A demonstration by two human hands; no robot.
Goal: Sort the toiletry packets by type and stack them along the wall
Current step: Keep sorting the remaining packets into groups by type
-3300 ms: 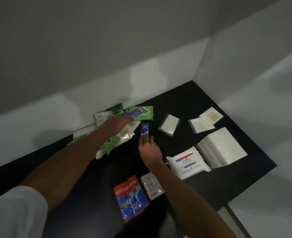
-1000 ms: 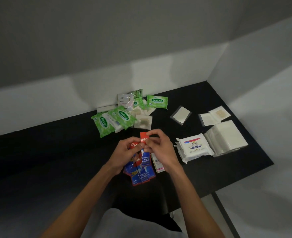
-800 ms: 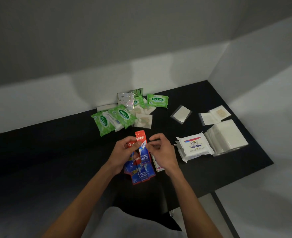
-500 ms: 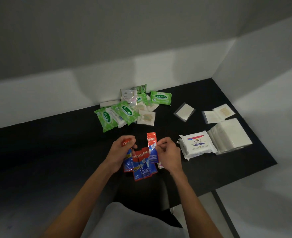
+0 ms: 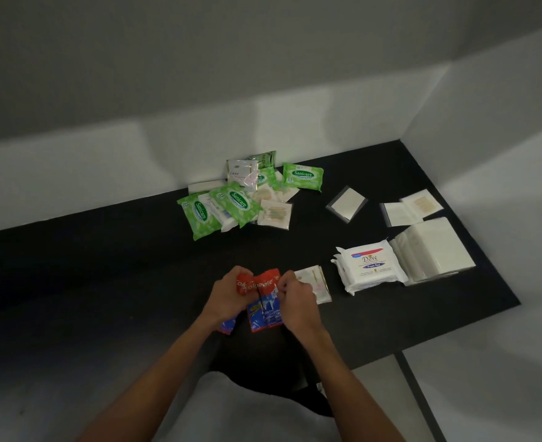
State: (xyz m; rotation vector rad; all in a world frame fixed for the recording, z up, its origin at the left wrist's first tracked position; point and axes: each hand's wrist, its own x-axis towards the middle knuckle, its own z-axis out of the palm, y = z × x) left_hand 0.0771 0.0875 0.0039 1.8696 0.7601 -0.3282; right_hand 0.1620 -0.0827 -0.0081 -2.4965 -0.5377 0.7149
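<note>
My left hand (image 5: 228,295) and right hand (image 5: 298,298), apart a moment ago, now meet at lower centre, both gripping toothpaste sachets (image 5: 264,303); type seemingly gathered, stacking along wall (image 5: 199,138) pending.

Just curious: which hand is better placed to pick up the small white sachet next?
Right, probably: the right hand lies beside the white sachet; the left hand sits across the toothpaste packets.

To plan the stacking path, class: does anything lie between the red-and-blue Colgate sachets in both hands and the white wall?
Yes: a loose pile of green Sanicare wipe packs and clear cotton-bud packets lies straight ahead of the sachets, against the wall. Left of it, black tabletop meets the wall.
</note>
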